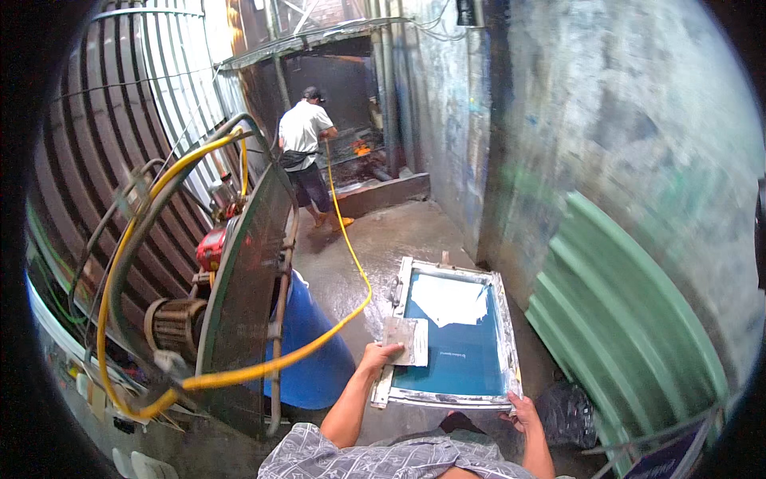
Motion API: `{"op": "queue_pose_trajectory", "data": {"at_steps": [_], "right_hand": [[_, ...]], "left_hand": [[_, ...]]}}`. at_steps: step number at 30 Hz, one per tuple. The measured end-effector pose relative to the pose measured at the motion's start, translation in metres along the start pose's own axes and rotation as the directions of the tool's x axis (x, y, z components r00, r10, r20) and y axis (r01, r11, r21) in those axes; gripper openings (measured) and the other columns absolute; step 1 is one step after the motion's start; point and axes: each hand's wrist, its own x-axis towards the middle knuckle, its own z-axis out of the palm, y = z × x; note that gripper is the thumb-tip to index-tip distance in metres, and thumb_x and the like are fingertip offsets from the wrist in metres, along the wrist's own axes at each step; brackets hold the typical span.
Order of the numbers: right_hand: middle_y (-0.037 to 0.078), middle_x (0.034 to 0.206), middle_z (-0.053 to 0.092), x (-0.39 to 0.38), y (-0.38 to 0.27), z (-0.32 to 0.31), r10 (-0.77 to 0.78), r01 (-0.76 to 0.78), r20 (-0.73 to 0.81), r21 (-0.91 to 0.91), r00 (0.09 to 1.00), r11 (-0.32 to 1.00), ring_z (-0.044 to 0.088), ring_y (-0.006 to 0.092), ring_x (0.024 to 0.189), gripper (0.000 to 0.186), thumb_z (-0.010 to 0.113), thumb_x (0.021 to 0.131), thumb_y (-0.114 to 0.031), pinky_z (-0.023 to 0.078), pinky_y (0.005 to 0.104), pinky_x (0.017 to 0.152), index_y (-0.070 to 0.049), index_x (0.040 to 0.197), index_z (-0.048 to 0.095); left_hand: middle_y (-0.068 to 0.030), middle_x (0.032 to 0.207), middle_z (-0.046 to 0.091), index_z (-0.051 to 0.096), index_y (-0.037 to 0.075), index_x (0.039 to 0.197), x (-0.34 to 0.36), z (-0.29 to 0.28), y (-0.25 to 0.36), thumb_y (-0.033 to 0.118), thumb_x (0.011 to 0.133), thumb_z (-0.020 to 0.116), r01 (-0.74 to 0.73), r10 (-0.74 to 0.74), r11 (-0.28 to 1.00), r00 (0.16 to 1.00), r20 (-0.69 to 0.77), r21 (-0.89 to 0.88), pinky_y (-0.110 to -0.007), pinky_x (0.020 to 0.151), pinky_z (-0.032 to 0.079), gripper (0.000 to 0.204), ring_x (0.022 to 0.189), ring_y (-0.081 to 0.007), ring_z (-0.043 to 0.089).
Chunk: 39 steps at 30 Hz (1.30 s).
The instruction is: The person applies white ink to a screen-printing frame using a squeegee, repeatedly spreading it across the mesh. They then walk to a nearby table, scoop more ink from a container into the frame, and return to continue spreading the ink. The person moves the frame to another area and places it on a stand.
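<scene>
Hands, two [378, 357] [523, 412], on one printing frame [455, 339]

A wet grey concrete floor [399, 231] is seen running down the narrow yard, darkened and shiny with water along its middle. A yellow hose [351, 263] is trailed over it from the far end toward the near left, where a blue plastic drum [315, 351] is stood on the concrete beside a motor-driven machine [179, 323]. A raised concrete step [383, 194] is set across the far end, where a person [307, 152] is stood on the wet surface, and a black plastic bag [568, 411] is left lying on the ground at the near right, against a sheet of green corrugated metal [630, 319] that is propped from the floor to the wall.
</scene>
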Motion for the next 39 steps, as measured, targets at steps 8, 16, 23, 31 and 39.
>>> {"op": "queue_pose_trajectory", "data": {"at_steps": [8,16,23,31,39], "right_hand": [[0.007,0.098,0.074,0.314,-0.236,0.117,0.080,-0.066,0.088,-0.150,0.993,0.986,0.071,0.0191,0.082,0.028,0.066,0.100,-0.027,0.062,0.0379,0.063,-0.003,0.113,0.068],[0.012,0.107,0.073,0.610,-0.410,0.271,0.168,-0.148,0.080,-0.213,0.982,0.966,0.072,0.0215,0.085,0.030,0.065,0.100,-0.023,0.065,0.0379,0.064,0.001,0.118,0.067],[0.012,0.106,0.073,0.835,-0.558,0.377,0.189,-0.168,0.102,-0.192,0.977,0.967,0.073,0.0220,0.087,0.032,0.065,0.100,-0.023,0.066,0.0367,0.063,0.000,0.122,0.064],[0.010,0.106,0.073,1.139,-0.703,0.534,0.204,-0.148,0.134,-0.342,0.970,0.928,0.073,0.0199,0.089,0.033,0.066,0.100,-0.026,0.066,0.0349,0.063,-0.001,0.121,0.065],[0.011,0.109,0.073,1.360,-0.812,0.701,0.276,-0.195,0.115,-0.459,0.954,0.866,0.073,0.0199,0.089,0.036,0.065,0.100,-0.027,0.066,0.0340,0.065,0.001,0.124,0.063]], "left_hand": [[-0.0146,0.113,0.074,0.067,-0.006,0.122,0.279,-0.028,0.105,0.012,0.091,0.074,-0.024,-0.008,0.954,0.994,-0.107,-0.299,-0.039,0.090,0.059,0.037,0.097,-0.0259,0.073],[-0.0162,0.120,0.072,0.063,-0.007,0.127,0.580,-0.082,0.236,0.015,0.096,0.070,0.048,-0.117,0.913,0.982,-0.147,-0.404,-0.041,0.094,0.059,0.039,0.104,-0.0261,0.072],[-0.0154,0.113,0.074,0.067,-0.006,0.121,0.835,-0.088,0.357,0.013,0.092,0.074,0.005,-0.103,0.859,0.981,-0.163,-0.513,-0.038,0.088,0.061,0.035,0.098,-0.0246,0.074],[-0.0120,0.112,0.075,0.069,-0.003,0.119,1.109,-0.137,0.485,0.020,0.092,0.075,-0.027,-0.110,0.907,0.948,-0.299,-0.420,-0.036,0.087,0.059,0.036,0.097,-0.0214,0.074],[-0.0120,0.116,0.073,0.068,-0.002,0.122,1.303,-0.211,0.604,0.024,0.093,0.075,0.003,-0.188,0.858,0.933,-0.307,-0.514,-0.039,0.090,0.058,0.040,0.102,-0.0224,0.072]]}}
